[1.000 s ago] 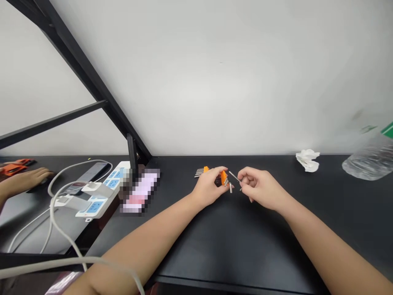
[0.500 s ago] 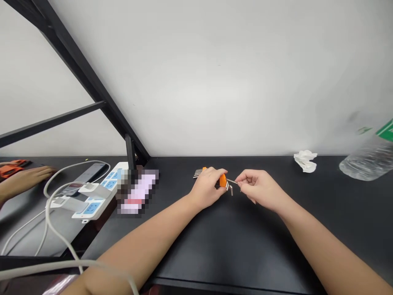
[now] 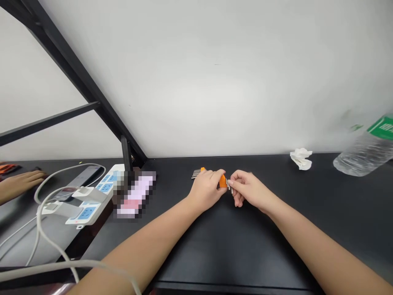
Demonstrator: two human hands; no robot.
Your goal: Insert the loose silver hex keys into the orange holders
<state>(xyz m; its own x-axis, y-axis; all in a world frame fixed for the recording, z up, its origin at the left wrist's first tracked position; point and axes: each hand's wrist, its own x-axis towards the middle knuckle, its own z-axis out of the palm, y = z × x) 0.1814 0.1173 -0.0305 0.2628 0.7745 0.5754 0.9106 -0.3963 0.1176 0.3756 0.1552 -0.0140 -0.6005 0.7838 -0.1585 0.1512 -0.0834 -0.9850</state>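
My left hand (image 3: 206, 188) is closed round an orange hex key holder (image 3: 223, 181), gripping it just above the black tabletop. Silver hex keys (image 3: 196, 173) fan out of its far left end, and several short bent metal ends show at its right side. My right hand (image 3: 247, 188) is pinched on a hex key (image 3: 229, 182) right beside the holder. Fingers cover most of that key, so how far it sits in the holder cannot be seen. A small metallic tip peeks out behind the right hand's knuckles.
Left of my arm lie a blurred-out phone-like screen (image 3: 138, 196) and a white power strip (image 3: 101, 196) with chargers and looping cables (image 3: 55, 241). Crumpled tissue (image 3: 301, 158) and a plastic bottle (image 3: 362, 153) are at the right. Another person's hand (image 3: 26, 184) rests beyond the black frame (image 3: 82, 73).
My right hand has moved left, bringing the hex key up against the holder, and its lower fingers have curled under. My left hand keeps its grip. The view has shifted slightly.
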